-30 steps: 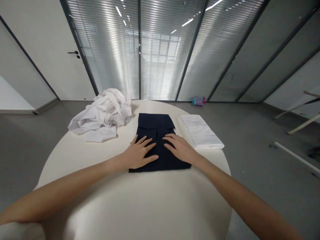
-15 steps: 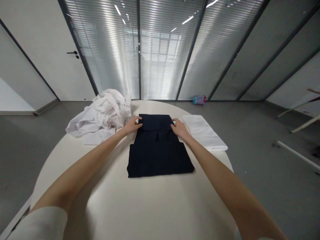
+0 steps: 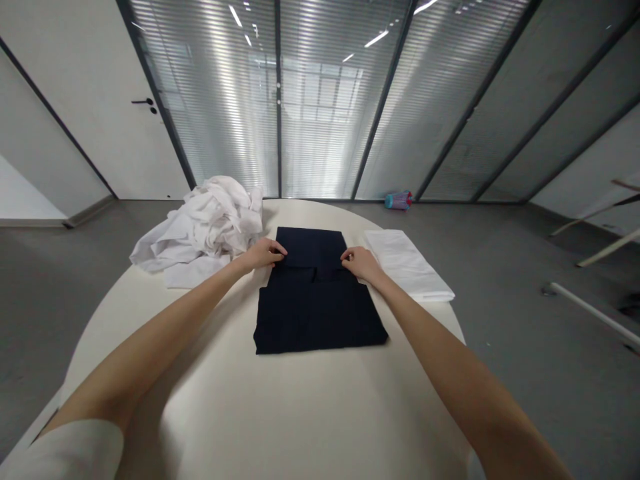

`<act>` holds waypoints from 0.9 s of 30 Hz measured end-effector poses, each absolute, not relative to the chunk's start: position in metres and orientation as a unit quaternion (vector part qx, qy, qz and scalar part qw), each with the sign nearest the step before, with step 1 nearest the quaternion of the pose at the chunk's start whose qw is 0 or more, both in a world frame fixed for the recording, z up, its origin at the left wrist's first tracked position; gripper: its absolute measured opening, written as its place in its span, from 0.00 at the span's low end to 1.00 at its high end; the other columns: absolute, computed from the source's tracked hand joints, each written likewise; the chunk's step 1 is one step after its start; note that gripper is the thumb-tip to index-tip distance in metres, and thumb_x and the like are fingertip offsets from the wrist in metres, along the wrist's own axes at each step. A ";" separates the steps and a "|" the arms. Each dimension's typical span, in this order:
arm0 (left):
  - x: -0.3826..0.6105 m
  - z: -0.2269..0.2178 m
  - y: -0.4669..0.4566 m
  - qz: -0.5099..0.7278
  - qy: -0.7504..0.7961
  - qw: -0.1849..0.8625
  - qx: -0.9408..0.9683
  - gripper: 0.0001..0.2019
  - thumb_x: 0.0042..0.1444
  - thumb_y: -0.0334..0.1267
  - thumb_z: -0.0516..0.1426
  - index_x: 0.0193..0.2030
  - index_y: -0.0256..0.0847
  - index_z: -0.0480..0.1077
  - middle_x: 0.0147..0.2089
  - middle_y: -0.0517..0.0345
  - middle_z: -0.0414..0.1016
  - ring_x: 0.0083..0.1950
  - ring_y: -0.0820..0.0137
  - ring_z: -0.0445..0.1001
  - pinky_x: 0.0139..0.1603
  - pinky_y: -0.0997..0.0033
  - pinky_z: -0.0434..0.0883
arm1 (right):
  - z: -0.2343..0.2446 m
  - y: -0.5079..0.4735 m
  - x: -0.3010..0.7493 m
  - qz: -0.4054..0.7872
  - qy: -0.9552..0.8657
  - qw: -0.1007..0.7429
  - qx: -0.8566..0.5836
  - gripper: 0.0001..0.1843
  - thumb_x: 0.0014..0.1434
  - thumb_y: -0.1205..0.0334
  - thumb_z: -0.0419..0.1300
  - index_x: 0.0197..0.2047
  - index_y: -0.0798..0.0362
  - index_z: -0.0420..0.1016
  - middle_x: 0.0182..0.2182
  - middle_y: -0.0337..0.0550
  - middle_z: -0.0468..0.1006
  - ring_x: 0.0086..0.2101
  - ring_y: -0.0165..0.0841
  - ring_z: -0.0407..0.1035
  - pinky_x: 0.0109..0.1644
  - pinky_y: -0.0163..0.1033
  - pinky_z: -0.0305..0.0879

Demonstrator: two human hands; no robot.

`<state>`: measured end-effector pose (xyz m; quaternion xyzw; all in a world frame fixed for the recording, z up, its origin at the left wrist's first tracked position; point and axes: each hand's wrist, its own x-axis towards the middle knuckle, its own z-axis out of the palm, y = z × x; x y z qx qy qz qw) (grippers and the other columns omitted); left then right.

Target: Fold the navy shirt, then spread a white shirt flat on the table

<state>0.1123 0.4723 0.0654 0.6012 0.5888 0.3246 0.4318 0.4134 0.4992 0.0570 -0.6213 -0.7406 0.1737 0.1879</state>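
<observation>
A dark blue cloth (image 3: 320, 317) lies folded and flat near the middle of a round white table (image 3: 310, 413), between the person's two hands. Its far part is a narrower flap, its near part a wider panel, and a short slit shows between the two. The left hand (image 3: 263, 254) is at the left edge of the far flap, its thumb and fingers together on that edge, with the cloth extending to the right of the fingertips. The right hand (image 3: 363, 264) is opposite, at the flap's right edge; its bent fingers and thumb are also together on the fabric, which runs left from the tips. How firmly either hand pinches, I cannot tell. The wide panel lies on the near side of both hands, clear of the fingers. Just beyond the left hand, to the far left, is a crumpled white pile (image 3: 215, 220); just right of the right hand lies a folded white cloth (image 3: 407, 267).
</observation>
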 end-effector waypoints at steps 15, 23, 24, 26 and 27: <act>0.103 0.070 0.468 0.255 0.574 0.440 0.642 0.13 0.47 0.40 0.69 0.37 0.36 0.78 0.18 0.65 0.66 0.18 0.77 0.62 0.19 0.79 0.58 | 0.074 0.486 0.411 0.099 -0.759 0.173 -0.620 0.13 0.58 0.65 0.57 0.40 0.52 0.83 0.36 0.45 0.83 0.36 0.36 0.75 0.41 0.36 0.65; 0.108 0.079 0.456 0.217 0.592 0.273 0.726 0.16 0.48 0.48 0.68 0.39 0.40 0.77 0.25 0.61 0.72 0.25 0.71 0.70 0.28 0.74 0.63 | 0.081 0.476 0.415 0.068 -0.785 0.068 -0.612 0.11 0.59 0.58 0.63 0.44 0.50 0.81 0.45 0.50 0.81 0.42 0.41 0.75 0.42 0.39 0.66; 0.106 0.080 0.451 0.223 0.604 0.230 0.729 0.17 0.50 0.49 0.66 0.42 0.40 0.77 0.26 0.61 0.73 0.26 0.70 0.71 0.29 0.73 0.64 | 0.085 0.474 0.417 0.065 -0.786 0.067 -0.611 0.12 0.60 0.55 0.63 0.44 0.50 0.81 0.46 0.51 0.80 0.42 0.42 0.75 0.42 0.39 0.66; 0.100 0.083 0.438 0.200 0.621 0.209 0.728 0.21 0.54 0.52 0.63 0.47 0.40 0.76 0.25 0.60 0.73 0.26 0.68 0.72 0.31 0.72 0.64 | 0.094 0.469 0.422 0.087 -0.799 0.051 -0.593 0.15 0.62 0.49 0.62 0.41 0.51 0.81 0.43 0.51 0.81 0.41 0.42 0.75 0.41 0.40 0.66; 0.097 0.085 0.431 0.171 0.621 0.246 0.725 0.23 0.55 0.54 0.62 0.50 0.39 0.75 0.24 0.60 0.73 0.25 0.67 0.73 0.30 0.72 0.64 | 0.098 0.467 0.425 0.116 -0.810 0.035 -0.574 0.15 0.62 0.48 0.63 0.38 0.51 0.81 0.40 0.50 0.82 0.40 0.42 0.75 0.41 0.40 0.66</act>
